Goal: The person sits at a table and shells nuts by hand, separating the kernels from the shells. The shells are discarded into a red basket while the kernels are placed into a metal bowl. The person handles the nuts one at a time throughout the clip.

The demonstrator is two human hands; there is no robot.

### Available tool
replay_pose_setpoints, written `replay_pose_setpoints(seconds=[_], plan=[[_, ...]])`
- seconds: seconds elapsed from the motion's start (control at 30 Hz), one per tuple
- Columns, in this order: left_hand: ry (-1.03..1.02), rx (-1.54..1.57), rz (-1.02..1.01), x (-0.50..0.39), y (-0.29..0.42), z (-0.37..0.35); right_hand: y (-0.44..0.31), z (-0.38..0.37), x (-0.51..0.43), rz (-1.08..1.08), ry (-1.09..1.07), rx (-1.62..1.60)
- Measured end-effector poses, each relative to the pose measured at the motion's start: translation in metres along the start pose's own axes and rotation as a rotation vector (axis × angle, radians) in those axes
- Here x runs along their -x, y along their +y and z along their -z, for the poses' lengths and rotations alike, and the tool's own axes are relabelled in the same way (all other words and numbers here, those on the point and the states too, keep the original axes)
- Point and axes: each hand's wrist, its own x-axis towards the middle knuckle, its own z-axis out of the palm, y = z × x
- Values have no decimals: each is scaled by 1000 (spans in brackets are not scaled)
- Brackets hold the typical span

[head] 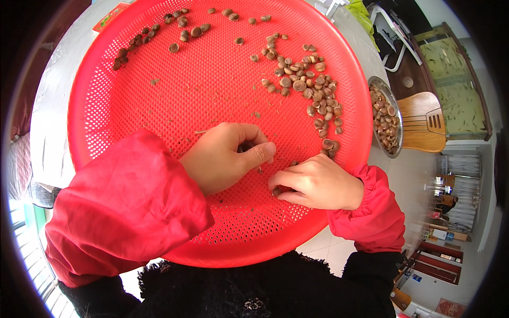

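A large round red plastic sieve tray (191, 79) lies before me. Small brown caps, which look like dried mushrooms (299, 85), are clustered along its right side, and more (195, 31) are scattered at its upper left. Over the near middle of the tray, my left hand (230, 153) has its thumb and fingers curled together; something dark shows in the curl, too hidden to name. My right hand (318, 185) is palm down at the lower right, its bent fingers around a small brown cap (276, 192). Bits of debris dot the mesh.
A metal bowl (399, 135) of similar brown caps is beyond the tray's right rim, next to a wooden chair (423, 121). The tray rests on a table with a pale cover (53, 103). A red printed packet or card (109, 18) touches the upper-left rim.
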Motion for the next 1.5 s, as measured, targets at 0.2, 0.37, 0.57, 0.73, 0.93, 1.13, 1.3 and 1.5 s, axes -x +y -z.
replay_pose_setpoints(seconds=[0.2,0.37,0.57,0.73,0.93,1.13,1.3,1.5], plan=[[-16,21,33,1,2,0,-5,7,0,-128,66,-186],[-83,38,41,4,4,-1,-5,8,-1,-121,357,-308],[-205,140,-55,5,1,-2,-8,5,-3,19,553,-96],[-258,222,-70,3,0,-3,-10,7,-3,94,612,21],[-284,241,35,5,8,-3,-12,6,-5,179,695,243],[-359,319,88,6,9,-3,-14,8,1,188,646,342],[-361,382,97,7,8,-5,-14,9,2,186,695,308],[-372,402,97,7,7,-6,-12,10,2,233,708,272]])
